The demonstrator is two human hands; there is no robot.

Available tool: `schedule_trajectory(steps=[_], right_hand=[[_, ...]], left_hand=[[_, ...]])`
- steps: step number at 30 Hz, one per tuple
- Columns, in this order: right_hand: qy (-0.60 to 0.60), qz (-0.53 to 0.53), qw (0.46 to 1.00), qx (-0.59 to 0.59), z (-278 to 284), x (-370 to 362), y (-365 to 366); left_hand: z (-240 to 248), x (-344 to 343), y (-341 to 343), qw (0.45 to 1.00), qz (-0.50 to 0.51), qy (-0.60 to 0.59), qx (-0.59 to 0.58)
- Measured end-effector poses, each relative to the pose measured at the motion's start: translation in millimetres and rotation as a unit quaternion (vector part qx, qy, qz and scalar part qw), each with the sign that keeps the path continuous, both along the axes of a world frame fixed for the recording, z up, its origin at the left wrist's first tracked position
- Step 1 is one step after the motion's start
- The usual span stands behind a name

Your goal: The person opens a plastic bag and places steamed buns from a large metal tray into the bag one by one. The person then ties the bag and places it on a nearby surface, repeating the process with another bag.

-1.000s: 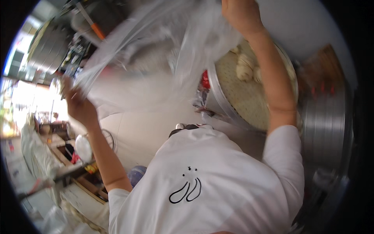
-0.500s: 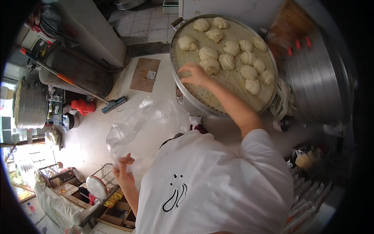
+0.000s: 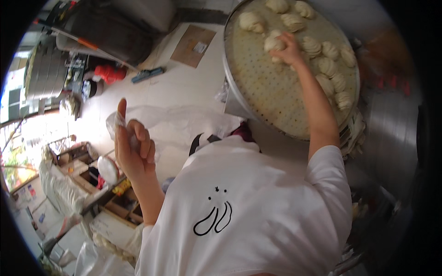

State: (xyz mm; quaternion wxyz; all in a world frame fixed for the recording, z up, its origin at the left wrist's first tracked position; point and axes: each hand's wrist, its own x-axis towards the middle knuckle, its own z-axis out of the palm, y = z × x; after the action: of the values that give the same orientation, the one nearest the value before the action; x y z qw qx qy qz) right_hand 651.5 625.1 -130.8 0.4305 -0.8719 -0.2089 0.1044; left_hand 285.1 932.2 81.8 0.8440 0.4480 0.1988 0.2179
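Note:
My right hand reaches over a large round steamer tray with a perforated base. Its fingers are closed round a pale twisted steamed bun in the left part of the cluster. Several more such buns lie to the right and beyond, among them a twisted bun close by. At the left, my left hand is raised with fingers curled on a clear plastic bag. The bag trails rightward across my front toward the tray. Part of its edge is wrapped about the fingers.
Tall stacked metal steamers stand right of the tray. A flattened piece of cardboard lies on the floor, with a broom-like floor tool left of it. Wooden compartment boxes are at the lower left, and a red jug sits farther off.
My right hand has moved from a bare patch of the tray's left side onto the buns and taken hold of one. My left hand has risen with the bag. The whole view has shifted.

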Motion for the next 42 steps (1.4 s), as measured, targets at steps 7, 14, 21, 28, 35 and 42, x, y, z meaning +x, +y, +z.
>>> schedule_trajectory(steps=[7,14,21,28,35,42], right_hand=[[0.389,0.359,0.756,0.385,76.8,-152.9,77.7],[0.052,0.330,0.931,0.147,39.0,-254.9,192.4],[-0.151,-0.100,0.982,-0.058,7.2,-155.9,-8.9],[-0.100,-0.288,0.892,-0.333,-26.5,-116.6,-178.7],[0.022,-0.379,0.925,0.007,-17.2,-105.1,-195.8],[0.382,0.119,0.790,0.465,61.3,-157.5,-36.8]], left_hand=[[32.0,-1.6,-14.3,0.990,-0.081,-0.062,-0.097],[61.3,-20.4,-24.7,0.995,-0.071,-0.031,0.070],[-4.8,-56.1,42.7,0.984,0.075,0.153,0.053],[-7.7,-65.3,71.0,0.972,0.118,0.160,0.123],[8.3,-60.8,48.3,0.978,0.095,0.120,0.141],[46.0,-47.2,6.0,0.970,0.054,0.036,0.234]])
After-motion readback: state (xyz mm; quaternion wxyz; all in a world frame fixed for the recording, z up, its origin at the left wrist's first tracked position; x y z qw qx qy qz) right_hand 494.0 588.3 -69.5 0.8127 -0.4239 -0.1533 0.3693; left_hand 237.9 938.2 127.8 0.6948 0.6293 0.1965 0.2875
